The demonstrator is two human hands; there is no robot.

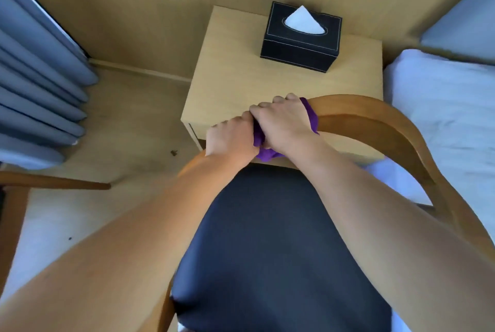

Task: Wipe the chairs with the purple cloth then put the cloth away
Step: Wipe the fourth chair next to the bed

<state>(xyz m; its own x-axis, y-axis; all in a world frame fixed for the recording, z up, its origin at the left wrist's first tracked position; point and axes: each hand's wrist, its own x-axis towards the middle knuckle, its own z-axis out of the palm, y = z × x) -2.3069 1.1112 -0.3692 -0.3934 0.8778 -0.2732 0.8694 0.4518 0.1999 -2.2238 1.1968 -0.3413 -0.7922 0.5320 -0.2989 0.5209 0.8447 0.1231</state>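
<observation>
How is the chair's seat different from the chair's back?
The seat is dark and wide; the back is brown wood, a narrow curved band. The right hand holds the purple cloth on the back, not the seat; the left hand grips the back beside it. Both belong to one chair.

One camera sits on the person's head. It looks forward and down, close over the chair, so the dark seat fills the bottom. Both arms reach away from it to the middle, where the left hand and the right hand, on the purple cloth, meet. Farther off, near the top, it sees the small table. The wide lens bends the edges.
</observation>
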